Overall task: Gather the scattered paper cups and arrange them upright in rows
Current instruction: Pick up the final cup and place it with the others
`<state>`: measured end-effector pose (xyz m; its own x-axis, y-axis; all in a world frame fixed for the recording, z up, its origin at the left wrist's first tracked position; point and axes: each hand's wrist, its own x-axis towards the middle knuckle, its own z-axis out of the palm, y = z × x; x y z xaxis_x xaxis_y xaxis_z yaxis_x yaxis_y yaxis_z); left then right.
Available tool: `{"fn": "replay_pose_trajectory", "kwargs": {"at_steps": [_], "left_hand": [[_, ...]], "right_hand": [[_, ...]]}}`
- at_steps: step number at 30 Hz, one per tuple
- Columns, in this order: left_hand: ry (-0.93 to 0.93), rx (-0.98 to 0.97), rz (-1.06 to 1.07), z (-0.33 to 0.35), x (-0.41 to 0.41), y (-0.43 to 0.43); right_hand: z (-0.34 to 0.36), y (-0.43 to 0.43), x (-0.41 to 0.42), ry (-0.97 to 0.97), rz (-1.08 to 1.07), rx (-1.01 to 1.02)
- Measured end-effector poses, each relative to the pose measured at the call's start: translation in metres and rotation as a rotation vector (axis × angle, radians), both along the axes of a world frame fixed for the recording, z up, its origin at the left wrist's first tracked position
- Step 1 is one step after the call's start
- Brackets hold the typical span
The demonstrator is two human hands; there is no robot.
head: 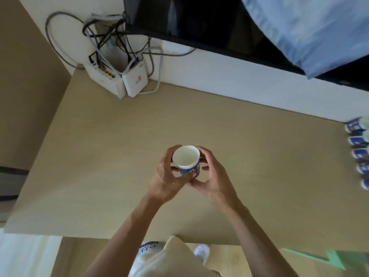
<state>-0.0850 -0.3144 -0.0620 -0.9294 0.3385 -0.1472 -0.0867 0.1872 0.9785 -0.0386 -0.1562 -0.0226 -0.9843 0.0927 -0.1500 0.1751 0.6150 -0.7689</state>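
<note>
We look down on a light tan wooden surface [99, 156] set against a white wall. Over its middle, both hands hold one white paper cup with a blue printed band [186, 160], its open mouth turned up towards us. The left hand [166, 176] wraps the cup's left side, its fingers [173, 150] curled round the far rim. The right hand [213, 176] cups the right side, its fingers [203, 152] curled the same way. The two thumbs meet in front, low on the cup. We cannot tell whether the cup's base touches the surface.

Well apart at the right edge, five more blue and white paper cups [358, 148] sit in a line, blurred and partly cut off by the frame.

In the far left corner, two white plastic router boxes [119, 80] lean together under a tangle of grey and black cables [111, 37]. Above the wall we see a dark flat screen [189, 17], with a pale blue cloth [309, 27] draped over its right part.
</note>
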Motion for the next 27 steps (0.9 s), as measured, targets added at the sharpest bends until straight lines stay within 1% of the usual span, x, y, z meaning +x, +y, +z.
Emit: {"fn": "replay_pose_trajectory", "kwargs": {"at_steps": [3,6,8,11,17,21,27], "left_hand": [[0.013,-0.022,-0.125,0.026,0.027,0.036],[0.056,-0.047,-0.251,0.05,0.058,0.076],[0.113,-0.068,-0.323,0.064,0.087,0.11],[0.124,-0.079,-0.4,0.08,0.134,0.156],[0.025,-0.032,-0.438,0.091,0.219,0.246],[-0.031,-0.033,-0.473,0.092,0.274,0.297],[-0.055,-0.092,-0.505,0.091,0.315,0.375]], "right_hand": [[0.012,0.032,0.046,0.101,-0.121,-0.031],[0.023,0.062,0.091,0.159,-0.261,-0.124],[0.029,0.088,0.127,0.21,-0.348,-0.161],[0.033,0.126,0.183,0.277,-0.458,-0.179],[0.039,0.202,0.289,0.374,-0.698,-0.232],[0.035,0.251,0.355,0.396,-0.847,-0.279],[0.024,0.317,0.407,0.425,-1.005,-0.339]]}}
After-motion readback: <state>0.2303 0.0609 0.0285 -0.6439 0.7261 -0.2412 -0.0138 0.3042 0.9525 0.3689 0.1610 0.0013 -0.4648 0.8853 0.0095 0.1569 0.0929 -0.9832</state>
